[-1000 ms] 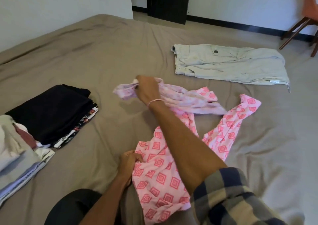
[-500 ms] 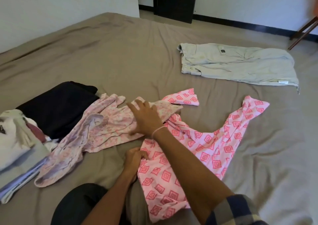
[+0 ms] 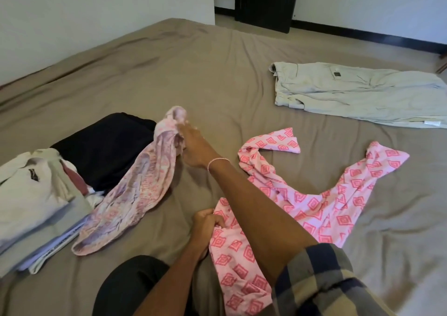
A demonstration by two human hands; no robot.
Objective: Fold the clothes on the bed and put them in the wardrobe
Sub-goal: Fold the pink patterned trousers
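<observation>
A pale pink floral garment [image 3: 135, 190] hangs from my right hand [image 3: 193, 146], which grips its top end above the bed [image 3: 193, 74]; its lower end trails onto the sheet beside the folded stack. My left hand [image 3: 205, 221] is closed on the near edge of a bright pink diamond-print garment [image 3: 314, 202] that lies spread and rumpled in front of me. Beige trousers [image 3: 350, 95] lie flat at the far right.
A stack of folded clothes [image 3: 36, 207], with a black piece [image 3: 104, 151] behind it, sits at the left of the bed. A dark door [image 3: 263, 1] stands in the far wall. My knee in dark trousers [image 3: 125, 289] is at the bottom.
My right hand dragged the floral garment left off the diamond-print one, then lifted its top end up near the black folded piece. The left hand kept its grip.
</observation>
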